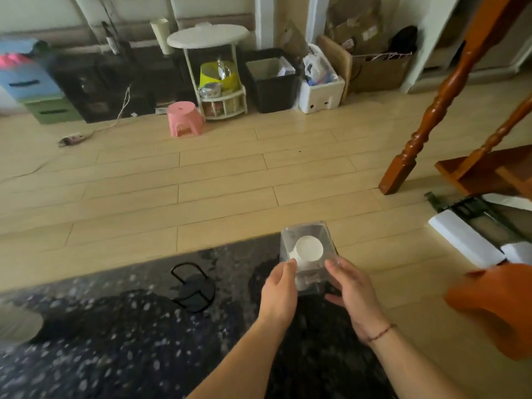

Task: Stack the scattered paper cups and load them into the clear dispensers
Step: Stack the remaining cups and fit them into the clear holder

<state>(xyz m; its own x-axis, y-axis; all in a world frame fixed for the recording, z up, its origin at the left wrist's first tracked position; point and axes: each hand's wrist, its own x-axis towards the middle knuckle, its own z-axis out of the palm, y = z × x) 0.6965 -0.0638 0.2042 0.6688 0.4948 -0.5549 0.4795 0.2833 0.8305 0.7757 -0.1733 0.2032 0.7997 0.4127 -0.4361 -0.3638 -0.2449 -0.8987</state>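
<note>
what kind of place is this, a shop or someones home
Most likely a home, a lived-in room rather than a shop. Household clutter lines the far wall: a pink stool, a black waste bin, and a carved wooden stair post rising from the plank floor.

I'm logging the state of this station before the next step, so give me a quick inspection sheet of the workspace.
Surface: dark speckled countertop, mostly bare.
Job's things: clear dispenser at the counter's far edge, white paper cups inside.
Clutter: black wire stand; a pale blurred object at the left edge.
Grippers: left hand and right hand hold the dispenser's sides.
Cables: power strip with cord on the floor.
Surroundings: pink stool, black bin, wooden baluster.
</note>
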